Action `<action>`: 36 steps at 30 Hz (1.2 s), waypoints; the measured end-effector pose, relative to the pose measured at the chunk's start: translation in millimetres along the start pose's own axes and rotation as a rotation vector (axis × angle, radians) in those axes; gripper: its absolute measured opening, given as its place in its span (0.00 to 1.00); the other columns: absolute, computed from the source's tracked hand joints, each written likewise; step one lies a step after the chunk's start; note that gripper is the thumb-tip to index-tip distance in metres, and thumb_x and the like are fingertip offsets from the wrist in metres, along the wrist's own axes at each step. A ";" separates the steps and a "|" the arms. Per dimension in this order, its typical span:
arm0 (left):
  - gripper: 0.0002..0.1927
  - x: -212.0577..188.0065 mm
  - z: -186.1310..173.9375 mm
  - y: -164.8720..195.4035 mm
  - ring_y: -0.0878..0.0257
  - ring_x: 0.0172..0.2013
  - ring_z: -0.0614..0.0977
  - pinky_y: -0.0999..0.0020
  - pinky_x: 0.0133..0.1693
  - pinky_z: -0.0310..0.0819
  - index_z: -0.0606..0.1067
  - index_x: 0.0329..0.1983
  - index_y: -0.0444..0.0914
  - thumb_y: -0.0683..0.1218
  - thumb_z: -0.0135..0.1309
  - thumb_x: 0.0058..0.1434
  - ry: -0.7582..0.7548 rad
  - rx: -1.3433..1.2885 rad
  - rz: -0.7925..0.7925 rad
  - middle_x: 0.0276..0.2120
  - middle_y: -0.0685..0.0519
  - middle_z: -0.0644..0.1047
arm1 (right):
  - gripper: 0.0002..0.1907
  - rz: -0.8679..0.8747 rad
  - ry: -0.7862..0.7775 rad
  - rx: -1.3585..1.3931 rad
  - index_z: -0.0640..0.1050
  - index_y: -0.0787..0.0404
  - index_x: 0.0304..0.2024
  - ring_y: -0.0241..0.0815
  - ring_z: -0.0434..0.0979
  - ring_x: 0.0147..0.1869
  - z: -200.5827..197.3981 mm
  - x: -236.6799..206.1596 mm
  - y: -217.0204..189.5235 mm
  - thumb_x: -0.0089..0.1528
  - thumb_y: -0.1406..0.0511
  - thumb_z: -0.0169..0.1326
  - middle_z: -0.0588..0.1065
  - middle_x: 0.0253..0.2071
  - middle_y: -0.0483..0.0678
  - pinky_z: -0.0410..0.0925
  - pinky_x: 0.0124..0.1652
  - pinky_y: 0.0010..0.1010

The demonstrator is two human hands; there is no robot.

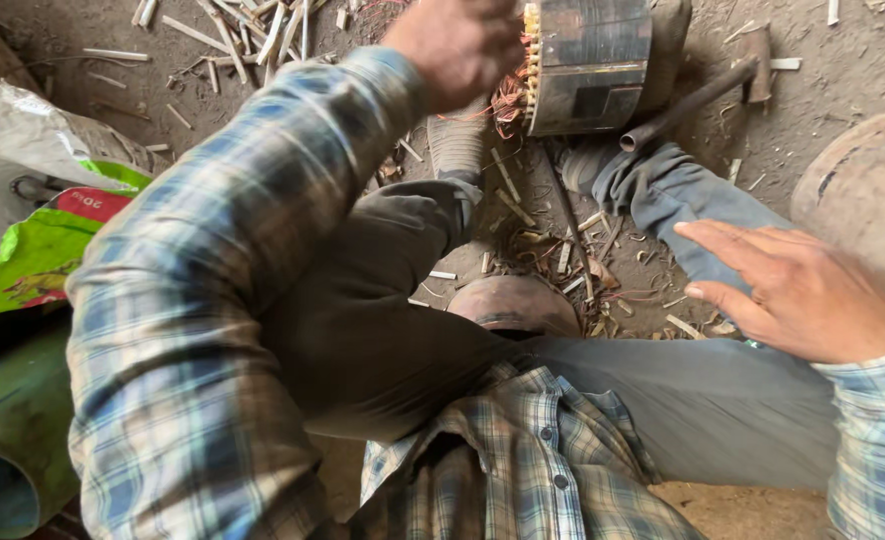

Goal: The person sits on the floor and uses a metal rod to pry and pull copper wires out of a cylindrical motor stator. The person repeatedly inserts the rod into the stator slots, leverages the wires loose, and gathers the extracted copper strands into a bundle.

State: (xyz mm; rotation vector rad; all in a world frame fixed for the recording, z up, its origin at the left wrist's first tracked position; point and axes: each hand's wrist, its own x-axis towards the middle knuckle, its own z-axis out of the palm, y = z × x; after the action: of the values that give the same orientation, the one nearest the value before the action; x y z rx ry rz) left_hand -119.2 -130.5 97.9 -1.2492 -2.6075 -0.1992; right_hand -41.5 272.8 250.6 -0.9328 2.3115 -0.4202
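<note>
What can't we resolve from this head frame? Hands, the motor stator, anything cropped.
- Left hand, head view: motion-blurred and cut by the top edge; grip unreadable.
- Stator: top cropped; the left hand covers part of its copper windings.
- Right hand: open, fingers spread; contact with the knee unclear.
- Hammer: handle partly behind the stator.
- Round rusty object: cropped by the right edge.

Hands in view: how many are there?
2. The left hand is raised at top, beside the motor stator; the right hand hovers open at right, over the knee. None seems hidden.

Green sack left; metal pipe, wood splinters on dirt.
</note>
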 end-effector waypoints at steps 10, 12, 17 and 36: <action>0.12 -17.5 86.6 18.7 0.61 0.28 0.74 0.62 0.33 0.68 0.78 0.29 0.37 0.31 0.45 0.56 -0.611 -0.151 -0.206 0.28 0.50 0.76 | 0.30 0.109 -0.063 -0.035 0.73 0.50 0.64 0.57 0.81 0.48 19.2 -3.6 10.0 0.59 0.52 0.57 0.80 0.50 0.53 0.73 0.44 0.46; 0.09 -23.1 86.5 18.3 0.60 0.23 0.73 0.61 0.25 0.69 0.77 0.29 0.35 0.35 0.46 0.55 -0.767 -0.162 -0.283 0.25 0.47 0.76 | 0.29 0.160 -0.122 0.012 0.73 0.48 0.63 0.51 0.83 0.46 48.0 2.6 22.5 0.60 0.51 0.56 0.81 0.49 0.50 0.75 0.43 0.43; 0.06 -14.3 57.2 15.2 0.58 0.27 0.79 0.58 0.29 0.74 0.79 0.27 0.40 0.39 0.51 0.52 -0.551 -0.119 -0.214 0.24 0.50 0.78 | 0.29 0.254 -0.251 0.558 0.74 0.52 0.64 0.48 0.84 0.48 210.0 90.5 15.5 0.62 0.54 0.57 0.81 0.53 0.53 0.74 0.50 0.39; 0.08 -21.7 -10.5 1.4 0.49 0.34 0.84 0.52 0.37 0.80 0.80 0.36 0.38 0.43 0.52 0.56 -0.845 -0.478 -0.485 0.32 0.42 0.81 | 0.27 0.683 0.000 -0.014 0.69 0.54 0.60 0.69 0.79 0.41 322.9 146.7 24.9 0.57 0.64 0.55 0.79 0.37 0.65 0.70 0.43 0.58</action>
State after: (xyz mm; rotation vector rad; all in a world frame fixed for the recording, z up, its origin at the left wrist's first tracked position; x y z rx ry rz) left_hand -103.3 -148.2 102.0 -0.9027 -3.7580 -0.4928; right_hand 68.1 165.7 -70.3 -0.1086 2.4533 -0.1101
